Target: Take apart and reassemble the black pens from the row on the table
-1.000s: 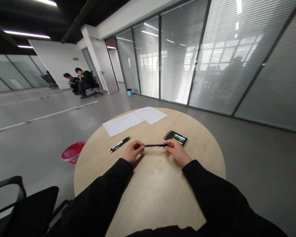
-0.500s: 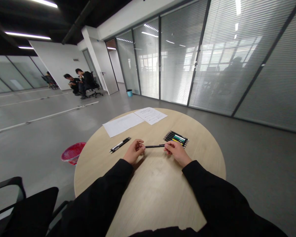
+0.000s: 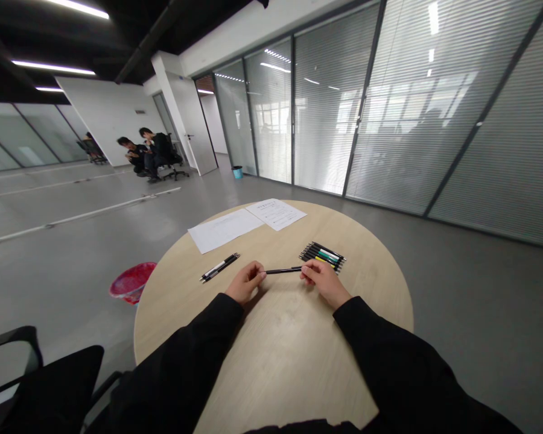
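Observation:
A thin black pen (image 3: 283, 270) stretches level between both my hands, just above the round wooden table (image 3: 280, 355). My left hand (image 3: 245, 283) pinches its left end with curled fingers. My right hand (image 3: 322, 280) grips its right end, fingers closed. Right behind my right hand lies a row of several pens (image 3: 322, 255), black with one green and one yellow among them. Two pens (image 3: 219, 266), one black and one with a white barrel, lie side by side to the left of my left hand.
Two white paper sheets (image 3: 248, 219) lie at the table's far edge. A red bin (image 3: 132, 282) stands on the floor to the left. A black chair (image 3: 36, 380) is at my lower left. People sit far off by the wall (image 3: 147, 152). Glass partitions run behind the table.
Both hands and the pen have stayed almost in place. The pen's right end has tipped up very slightly.

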The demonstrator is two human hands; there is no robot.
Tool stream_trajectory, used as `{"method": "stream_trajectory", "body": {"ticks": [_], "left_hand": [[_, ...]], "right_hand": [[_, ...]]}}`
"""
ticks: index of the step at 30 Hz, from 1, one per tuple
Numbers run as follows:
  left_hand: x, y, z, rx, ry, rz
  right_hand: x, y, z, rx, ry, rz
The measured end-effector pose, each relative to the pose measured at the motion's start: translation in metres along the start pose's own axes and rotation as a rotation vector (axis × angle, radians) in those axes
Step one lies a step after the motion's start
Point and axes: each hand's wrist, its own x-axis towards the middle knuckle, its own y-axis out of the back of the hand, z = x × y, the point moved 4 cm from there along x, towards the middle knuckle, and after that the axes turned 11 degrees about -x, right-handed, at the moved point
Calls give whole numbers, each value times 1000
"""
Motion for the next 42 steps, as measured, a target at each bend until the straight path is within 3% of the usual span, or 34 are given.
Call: {"method": "stream_trajectory", "body": {"ticks": [5,9,13,19,24,28,34,42], "left_hand": [[1,-4,-7,-187,25,9],[0,0,-9,-52,102,71],[-1,2,-10,84,153,44],[1,1,-5,-11,21,-10],[2,-3,-7,-174,27,3],[1,-1,-8,-26,83,48],[-1,1,-4,130,100,12],[1,-1,-5,-124,14,-7]], "right_hand": [[-1,1,-1,-25,14,12],[0,0,-1,-27,30,4],[0,1,-2,-32,33,-1],[-1,2,-2,-30,34,12],[-2,2,-5,-42,43,5],[-2,2,-5,-30,31,5],[-2,2,-5,-29,32,7],[-1,2,-6,-49,46,8]]}}
